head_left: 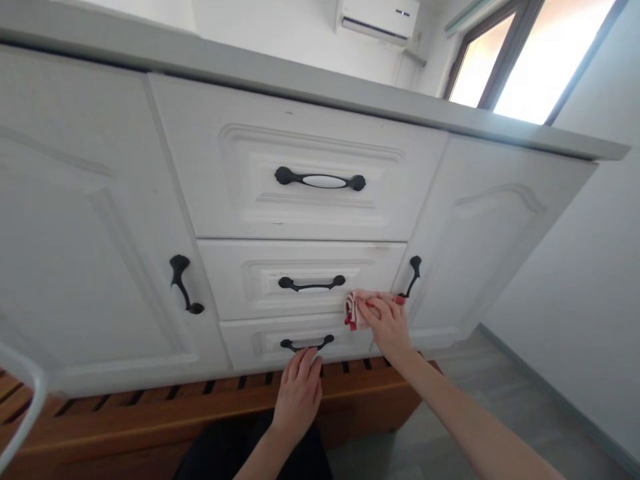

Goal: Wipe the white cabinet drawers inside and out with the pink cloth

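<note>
My right hand presses a folded red and white cloth against the white cabinet front, near the seam between the middle drawer and the bottom drawer, at their right side. My left hand is at the bottom drawer's black handle, its fingertips over the handle's lower edge; whether they grip it is hard to see. The top drawer has a black handle with a white middle. All three drawers are closed.
Cabinet doors with black handles flank the drawers, left and right. A grey countertop overhangs them. A slatted wooden bench runs below. A white curved tube stands at far left. Behind are an air conditioner and window.
</note>
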Tool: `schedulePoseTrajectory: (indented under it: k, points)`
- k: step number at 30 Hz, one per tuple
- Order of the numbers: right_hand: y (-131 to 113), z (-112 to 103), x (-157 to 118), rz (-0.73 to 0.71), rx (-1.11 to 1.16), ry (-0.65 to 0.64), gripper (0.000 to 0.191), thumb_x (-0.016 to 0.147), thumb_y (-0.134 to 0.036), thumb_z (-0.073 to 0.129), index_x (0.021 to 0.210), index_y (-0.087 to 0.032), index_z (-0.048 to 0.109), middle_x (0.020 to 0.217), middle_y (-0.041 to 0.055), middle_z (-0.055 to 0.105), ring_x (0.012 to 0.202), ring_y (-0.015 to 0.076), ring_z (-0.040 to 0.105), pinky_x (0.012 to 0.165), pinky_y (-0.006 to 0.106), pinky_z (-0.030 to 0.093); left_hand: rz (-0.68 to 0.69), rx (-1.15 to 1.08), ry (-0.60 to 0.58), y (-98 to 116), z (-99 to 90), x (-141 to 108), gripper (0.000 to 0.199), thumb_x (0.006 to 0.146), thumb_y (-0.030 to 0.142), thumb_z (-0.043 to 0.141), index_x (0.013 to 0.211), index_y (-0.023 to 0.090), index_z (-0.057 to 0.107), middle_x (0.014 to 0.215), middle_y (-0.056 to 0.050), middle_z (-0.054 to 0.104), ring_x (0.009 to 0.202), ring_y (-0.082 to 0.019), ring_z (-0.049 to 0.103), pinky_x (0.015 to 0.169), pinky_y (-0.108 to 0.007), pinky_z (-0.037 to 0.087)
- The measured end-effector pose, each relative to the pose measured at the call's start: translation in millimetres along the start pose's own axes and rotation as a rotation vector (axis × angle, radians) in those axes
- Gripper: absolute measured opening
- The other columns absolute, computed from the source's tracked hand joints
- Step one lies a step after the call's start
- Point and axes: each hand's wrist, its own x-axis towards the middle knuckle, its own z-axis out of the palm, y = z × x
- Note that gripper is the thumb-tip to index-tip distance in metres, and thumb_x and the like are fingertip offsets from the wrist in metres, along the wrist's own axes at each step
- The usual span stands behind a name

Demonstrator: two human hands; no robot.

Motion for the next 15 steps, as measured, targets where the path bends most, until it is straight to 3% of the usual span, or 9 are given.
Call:
schedulePoseTrajectory:
  k: [4,10,15]
  points:
    - [-6.3,5.9,-15.1,0.033,0.082,-0.022,0.055,0.09,-0.009,0.055,0.141,-0.029,0.054,0.12,0.01,0.06,0.116,0.0251,0.048,0.095,0.042,0.043,-0.03,0.022,-0.019,-5.3,-7.3,8.7,0.051,0.087,0.012,0.048,0.137,0.022,0.051,0.138,-0.01,0.056,0.129,-0.027,0.049,0.108,-0.045,0.042]
    - [-8.8,6.4,-42.5,0.037,0.196,-0.065,0.061,0.087,-0.005,0.05,0.142,-0.031,0.054,0.116,0.0094,0.064,0.111,0.025,0.053,0.095,0.045,0.048,-0.13,-0.009,-0.099,0.9,-15.9,25.5,0.055,0.08,0.008,0.05,0.133,0.021,0.053,0.124,-0.007,0.062,0.117,-0.027,0.054,0.105,-0.048,0.043]
    - [-28.8,-5.5,-110.8,0.244,0.469,-0.147,0.072,0.08,-0.002,0.039,0.141,-0.037,0.054,0.11,0.005,0.068,0.095,0.0216,0.065,0.083,0.035,0.058,-0.181,0.012,-0.079,9.1,-18.3,23.4,0.052,0.078,0.006,0.049,0.129,0.019,0.056,0.121,-0.008,0.063,0.117,-0.029,0.054,0.105,-0.047,0.043]
